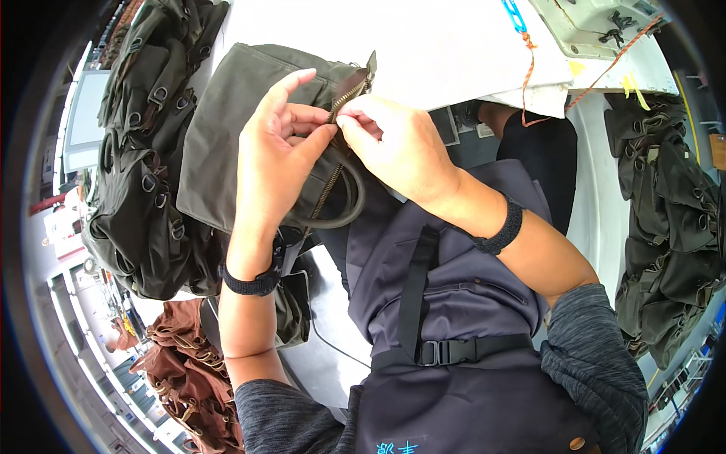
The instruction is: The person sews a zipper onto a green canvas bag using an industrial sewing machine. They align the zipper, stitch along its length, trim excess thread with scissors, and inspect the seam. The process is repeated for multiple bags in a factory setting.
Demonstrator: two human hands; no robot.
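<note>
Olive bag (242,113) x1, at near edge of white table (446,53). Left hand (276,159) and right hand (404,144) both pinch its brass zipper (348,96); exact grip hidden. Olive piles (669,219) x2, overlapping, uncountable. Brown pile (189,371) x1, bottom cut off.

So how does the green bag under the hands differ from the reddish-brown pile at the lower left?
Colour: the green bag is dark olive; the reddish-brown pile is rusty.
Pose: the bag's broad panel lies fairly smooth, while the pile is bunched and crumpled.
Handling: the left hand and right hand pinch the bag's zipper; neither touches the pile.
Both look like soft material.
</note>
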